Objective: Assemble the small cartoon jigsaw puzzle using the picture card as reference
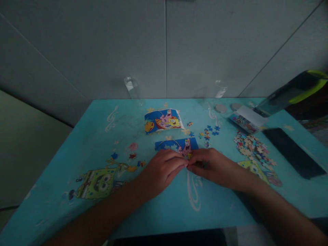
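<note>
A partly assembled jigsaw puzzle [176, 143] with a blue background and a pink cartoon figure lies flat on the table. My left hand [166, 166] rests over its lower left part, fingers bent and pressed together. From the right, my right hand [205, 162] reaches to the puzzle's lower edge with thumb and index finger pinched. The fingertips of both hands meet there and hide whatever lies between them. Just behind the puzzle is a slightly curled picture sheet [164, 121] with the same cartoon scene.
Loose blue pieces [210, 131] lie right of the puzzle, a few more pieces [132, 155] to the left. A pile of mixed pieces [253, 148] sits at right, beside a dark flat object [293, 152], a small box [246, 119] and a bottle [289, 92]. Clear containers [133, 90] stand near the wall.
</note>
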